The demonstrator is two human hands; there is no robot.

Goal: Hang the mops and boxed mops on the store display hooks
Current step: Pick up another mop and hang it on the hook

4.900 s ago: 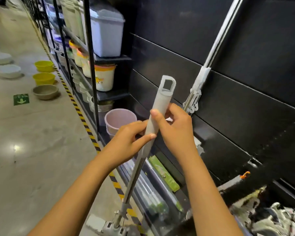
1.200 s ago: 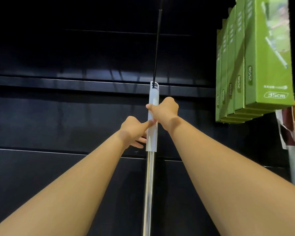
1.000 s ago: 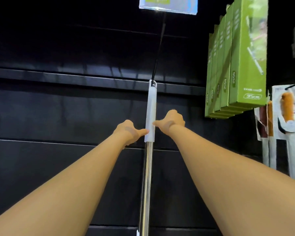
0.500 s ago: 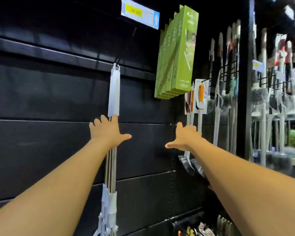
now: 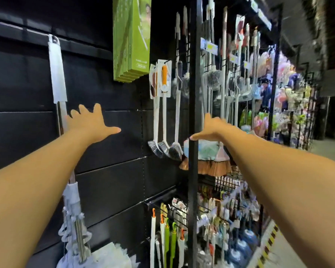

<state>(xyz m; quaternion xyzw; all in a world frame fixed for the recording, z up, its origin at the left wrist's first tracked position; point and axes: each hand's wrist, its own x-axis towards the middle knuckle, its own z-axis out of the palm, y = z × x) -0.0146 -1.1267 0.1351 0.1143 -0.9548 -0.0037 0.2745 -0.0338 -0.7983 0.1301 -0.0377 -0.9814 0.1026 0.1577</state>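
- Neither of my hands holds anything: my left hand [image 5: 89, 124] is spread flat with fingers apart and thumb out to the right, and my right hand [image 5: 211, 130] is likewise spread, palm down, thumb pointing left.
- Far left, the mop [image 5: 57, 74] hangs by the loop at the top of its white grip from a hook [image 5: 55, 38] on the black slat wall [image 5: 23, 84]; its metal shaft runs straight down behind my left forearm to the pale stringy head [image 5: 75, 225] near the bottom edge.
- My left hand hovers just right of the shaft, the outer fingers close to it; I cannot tell whether they touch it.
- Right of the mop and higher up, a row of green boxed mops [image 5: 132, 39] hangs against the wall, well apart from both hands.
- Below and right of the boxes, long-handled brushes [image 5: 163, 93] hang on carded packs, one with an orange grip, their dark bristle heads at the bottom.
- A black upright post [image 5: 193, 132] stands next, and my right thumb reaches up to it.
- Beyond the post, a wire grid carries more hanging cleaning tools [image 5: 230, 80], with a copper-coloured broom head [image 5: 207, 167] under my right wrist; that part is blurred.
- Lower down, small packaged goods [image 5: 217, 215] crowd the hooks, too smeared to name.
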